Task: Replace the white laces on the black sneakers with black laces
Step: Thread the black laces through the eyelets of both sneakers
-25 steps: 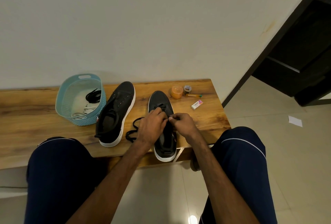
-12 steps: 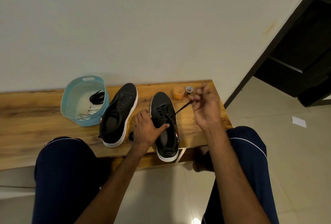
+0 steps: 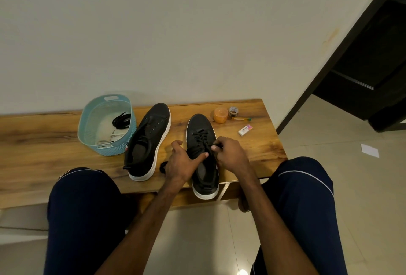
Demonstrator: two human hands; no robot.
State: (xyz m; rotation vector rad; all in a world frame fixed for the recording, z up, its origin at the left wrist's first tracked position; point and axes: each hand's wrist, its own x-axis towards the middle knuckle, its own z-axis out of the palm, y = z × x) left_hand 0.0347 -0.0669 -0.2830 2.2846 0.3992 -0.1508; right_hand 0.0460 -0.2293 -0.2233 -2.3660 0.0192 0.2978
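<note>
The left hand (image 3: pixel 182 162) curls round the soft black sneaker (image 3: pixel 201 127), thumb flat across. The right hand (image 3: pixel 231 156) pinches the thin black lace (image 3: pixel 203 137) beside that thumb; it was lifted high before. Beyond the fingers, a blue basket (image 3: pixel 109 150) holds white laces (image 3: pixel 114 137).

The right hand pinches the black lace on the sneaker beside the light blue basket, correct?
No. In the head view the right hand pinches the black lace on the other black white-soled sneaker, apart from the light blue plastic basket.
</note>
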